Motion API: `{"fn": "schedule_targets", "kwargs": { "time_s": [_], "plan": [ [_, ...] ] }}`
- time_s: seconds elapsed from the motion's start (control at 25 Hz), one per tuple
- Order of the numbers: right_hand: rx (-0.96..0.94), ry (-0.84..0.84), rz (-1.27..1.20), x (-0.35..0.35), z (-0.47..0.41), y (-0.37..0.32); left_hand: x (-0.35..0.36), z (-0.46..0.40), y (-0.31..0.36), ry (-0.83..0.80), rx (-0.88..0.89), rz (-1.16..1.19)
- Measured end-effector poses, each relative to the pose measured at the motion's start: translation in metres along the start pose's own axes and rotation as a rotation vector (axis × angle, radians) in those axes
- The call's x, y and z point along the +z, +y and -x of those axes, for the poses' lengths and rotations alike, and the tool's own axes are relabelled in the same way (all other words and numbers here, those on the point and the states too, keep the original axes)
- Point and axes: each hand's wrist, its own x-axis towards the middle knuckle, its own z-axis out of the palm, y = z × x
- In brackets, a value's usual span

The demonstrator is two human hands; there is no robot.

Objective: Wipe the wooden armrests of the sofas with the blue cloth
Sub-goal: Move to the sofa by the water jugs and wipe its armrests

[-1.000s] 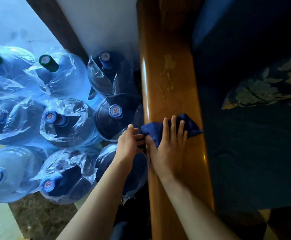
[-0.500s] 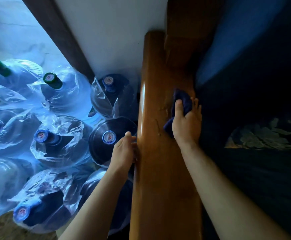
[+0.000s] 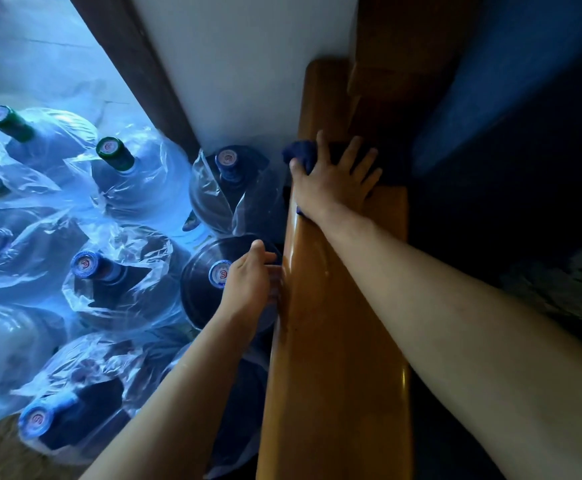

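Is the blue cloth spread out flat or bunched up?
Bunched up: the blue cloth bulges as a crumpled wad by the right hand, which presses it onto the wooden rail.

Your left hand (image 3: 248,284) and right hand (image 3: 331,183) are bare. Both forearms are bare to the view's edge.

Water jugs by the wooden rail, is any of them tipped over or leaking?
None looks tipped or leaking. The jugs stand crowded, caps up, most in loose crinkled plastic bags; the dark jug beside the left hand seems bagless, the only odd one.
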Motion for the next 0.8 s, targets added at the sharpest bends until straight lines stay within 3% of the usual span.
{"fn": "schedule_targets", "kwargs": {
  "time_s": [0.16,0.28,0.36,0.52,0.8],
  "plan": [
    [-0.415,-0.026,0.118,0.016,0.063,0.054,-0.006,0.009,-0.007,0.024,-0.011,0.040],
    [-0.576,-0.091,0.206,0.004,0.069,0.098,-0.007,0.014,-0.010,0.018,-0.013,0.074],
    [-0.459,-0.077,0.166,-0.003,0.065,0.114,-0.008,0.017,-0.011,0.008,-0.033,0.085],
    [0.143,0.072,-0.210,0.017,0.108,0.118,-0.010,0.024,-0.019,-0.024,-0.032,0.026],
    [0.593,0.031,-0.420,-0.015,0.036,0.067,-0.018,0.032,-0.037,-0.054,-0.003,-0.088]
  ]
}}
